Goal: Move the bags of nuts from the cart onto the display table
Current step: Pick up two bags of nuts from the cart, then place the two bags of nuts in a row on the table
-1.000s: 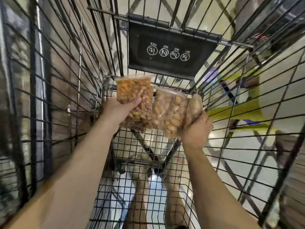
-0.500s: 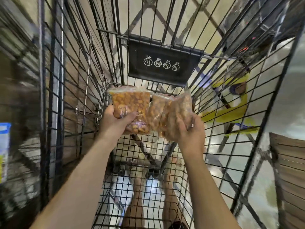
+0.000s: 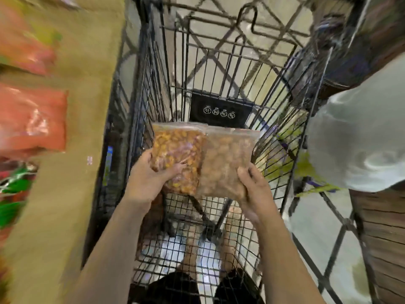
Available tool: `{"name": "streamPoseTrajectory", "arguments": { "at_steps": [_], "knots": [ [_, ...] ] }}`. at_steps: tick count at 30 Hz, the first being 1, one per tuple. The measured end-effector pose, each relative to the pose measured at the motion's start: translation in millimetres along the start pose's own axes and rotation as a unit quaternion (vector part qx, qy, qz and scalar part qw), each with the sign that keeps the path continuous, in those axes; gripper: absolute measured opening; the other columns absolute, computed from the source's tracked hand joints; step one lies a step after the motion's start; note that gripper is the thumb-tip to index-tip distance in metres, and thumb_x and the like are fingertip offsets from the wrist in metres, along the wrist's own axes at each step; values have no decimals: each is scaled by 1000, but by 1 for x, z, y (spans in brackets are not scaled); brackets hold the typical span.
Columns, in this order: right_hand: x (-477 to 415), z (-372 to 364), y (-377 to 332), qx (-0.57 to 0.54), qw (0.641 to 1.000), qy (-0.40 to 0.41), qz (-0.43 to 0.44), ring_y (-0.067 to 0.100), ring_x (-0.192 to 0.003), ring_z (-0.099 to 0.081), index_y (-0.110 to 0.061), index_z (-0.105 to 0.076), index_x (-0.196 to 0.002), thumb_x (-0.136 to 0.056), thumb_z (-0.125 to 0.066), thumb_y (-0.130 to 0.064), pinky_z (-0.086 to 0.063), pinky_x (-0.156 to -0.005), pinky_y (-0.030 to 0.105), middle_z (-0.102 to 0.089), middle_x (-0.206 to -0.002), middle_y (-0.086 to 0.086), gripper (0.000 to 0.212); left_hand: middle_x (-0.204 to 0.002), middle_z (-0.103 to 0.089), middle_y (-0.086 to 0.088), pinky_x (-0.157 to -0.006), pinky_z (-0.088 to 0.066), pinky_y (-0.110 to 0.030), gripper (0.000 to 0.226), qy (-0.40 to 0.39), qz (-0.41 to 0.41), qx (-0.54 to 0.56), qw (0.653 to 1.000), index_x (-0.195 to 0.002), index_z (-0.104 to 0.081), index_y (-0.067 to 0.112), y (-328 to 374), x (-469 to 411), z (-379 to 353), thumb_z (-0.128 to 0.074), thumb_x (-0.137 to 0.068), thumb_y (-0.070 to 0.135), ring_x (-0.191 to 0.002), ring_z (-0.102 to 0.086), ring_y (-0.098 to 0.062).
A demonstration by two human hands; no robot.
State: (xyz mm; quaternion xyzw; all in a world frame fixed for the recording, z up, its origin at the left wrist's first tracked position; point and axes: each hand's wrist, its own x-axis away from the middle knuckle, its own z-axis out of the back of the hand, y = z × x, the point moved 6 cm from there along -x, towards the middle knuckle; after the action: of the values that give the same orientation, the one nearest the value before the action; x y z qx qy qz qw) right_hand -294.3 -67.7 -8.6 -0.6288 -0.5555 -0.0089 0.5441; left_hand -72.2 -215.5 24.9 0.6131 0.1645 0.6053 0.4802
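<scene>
The big black wire cart (image 3: 151,88) fills the middle of the view, from 12 o'clock down to 6 o'clock. The display table (image 3: 87,84) has a tan top and runs along the cart's side at 9 o'clock. At 3 o'clock a big pale grey thing (image 3: 359,137) sits just outside the cart; it is too blurry to tell what it is. Below it, at 4 o'clock, are brown wooden slats (image 3: 381,238). Orange packs (image 3: 32,119) lie on the table at 9 o'clock, and they are blurry too.

Two clear bags of nuts are held up inside the cart, in the middle of the view, touching side by side. The orange nut bag (image 3: 177,150) is at 9 o'clock of the brown nut bag (image 3: 228,159). Both are off the cart floor and not on the table. A black flap (image 3: 219,110) with four small round white signs hangs on the cart wall at 12 o'clock of the bags.

The left hand (image 3: 149,181) holds the orange nut bag at its lower edge, thumb on the front. The right hand (image 3: 254,191) holds the brown nut bag at its lower corner, thumb on the front as well.
</scene>
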Motion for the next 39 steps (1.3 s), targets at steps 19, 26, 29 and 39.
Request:
{"name": "streamPoseTrajectory", "arguments": {
  "at_steps": [19, 26, 29, 39],
  "knots": [
    [142, -71, -91, -46, 990, -133, -25, 41, -118, -74, -6, -69, -134, -92, -68, -29, -61, -96, 58, -74, -130, 22, 48, -105, -81, 12, -83, -62, -38, 66, 35, -136, 146, 979, -119, -62, 38, 87, 187, 32, -90, -60, 29, -97, -78, -10],
    [181, -68, -104, 23, 977, -212, -25, 39, -113, -75, -14, -64, -141, -97, -70, -24, -63, -89, 57, -74, -131, 18, 46, -102, -82, 4, -71, -65, -34, 51, 139, -169, 187, 958, -106, -63, 39, 75, 279, 36, -88, -71, 11, -94, -80, -19],
    [204, -77, -109, 57, 967, -247, -10, 37, -107, -78, -17, -66, -137, -96, -70, -22, -66, -83, 55, -76, -128, 17, 41, -98, -82, 8, -64, -63, -22, 48, 177, -182, 205, 945, -106, -62, 37, 66, 317, 39, -84, -81, 2, -89, -80, -12],
    [282, -133, -84, 149, 920, -361, 16, 30, -97, -79, -13, -71, -131, -85, -76, -24, -64, -86, 54, -80, -117, 13, 47, -115, -80, 1, -75, -66, -48, 83, 297, -199, 258, 898, -145, -52, 17, 21, 437, 84, -94, -74, 20, -99, -79, -25]
  ]
}}
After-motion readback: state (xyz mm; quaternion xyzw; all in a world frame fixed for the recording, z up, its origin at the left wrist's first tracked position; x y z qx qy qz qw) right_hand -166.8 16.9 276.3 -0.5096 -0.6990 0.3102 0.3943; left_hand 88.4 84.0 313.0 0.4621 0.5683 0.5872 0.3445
